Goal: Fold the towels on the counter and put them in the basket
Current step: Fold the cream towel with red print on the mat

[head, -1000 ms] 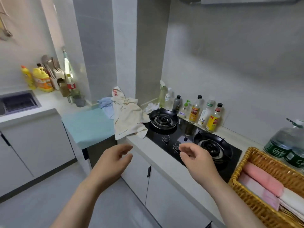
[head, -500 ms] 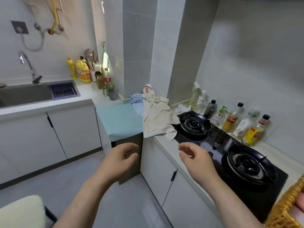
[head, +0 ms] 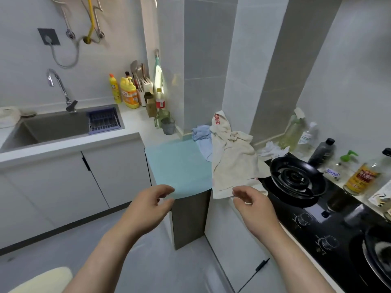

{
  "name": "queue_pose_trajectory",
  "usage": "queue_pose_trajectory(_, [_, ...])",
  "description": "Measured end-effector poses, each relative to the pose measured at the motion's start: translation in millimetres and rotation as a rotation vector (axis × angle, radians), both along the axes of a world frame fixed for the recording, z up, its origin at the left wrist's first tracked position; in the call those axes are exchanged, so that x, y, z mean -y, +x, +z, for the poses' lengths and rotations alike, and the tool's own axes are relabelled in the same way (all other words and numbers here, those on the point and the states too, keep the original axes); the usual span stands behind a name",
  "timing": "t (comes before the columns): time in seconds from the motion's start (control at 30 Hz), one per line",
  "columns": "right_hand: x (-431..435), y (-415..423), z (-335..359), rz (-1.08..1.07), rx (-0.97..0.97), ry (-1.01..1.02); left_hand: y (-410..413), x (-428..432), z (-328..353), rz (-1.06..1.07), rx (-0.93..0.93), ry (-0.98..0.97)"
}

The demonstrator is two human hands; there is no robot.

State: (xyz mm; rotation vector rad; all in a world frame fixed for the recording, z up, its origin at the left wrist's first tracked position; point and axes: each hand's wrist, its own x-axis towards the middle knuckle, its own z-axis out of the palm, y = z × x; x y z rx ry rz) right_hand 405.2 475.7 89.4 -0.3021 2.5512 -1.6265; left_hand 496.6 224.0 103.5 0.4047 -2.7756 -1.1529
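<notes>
Hovering at six o'clock of the cream towel (head: pixel 232 163) on the bench (head: pixel 179 166), left hand (head: pixel 148 206) and right hand (head: pixel 252 206) show fingers (head: pixel 163 188) released.

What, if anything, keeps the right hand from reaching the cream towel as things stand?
Likely nothing, so yes: the right hand hovers open right by the hanging corner of the cream towel, with nothing visible between them. The burner sits off to the side.
</notes>
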Motion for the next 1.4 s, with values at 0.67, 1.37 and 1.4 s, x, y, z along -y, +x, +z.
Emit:
queue_pose_trajectory(0.67, [38.2,-130.5,8.0,-0.133,-0.014,0.03,-164.9,87.6,0.1,-0.14,-0.04,-0.036])
queue_pose_trajectory(1.37, [99.3,-208.5,-45.0,-0.615,0.233,0.099,-402.1,129.6,-63.6,-0.623,0.127,0.077])
queue_pose_trajectory(1.4, [97.3,-209.5,-50.3,-0.635,0.241,0.105,-410.0,124.3,-69.3,-0.646,0.129,0.083])
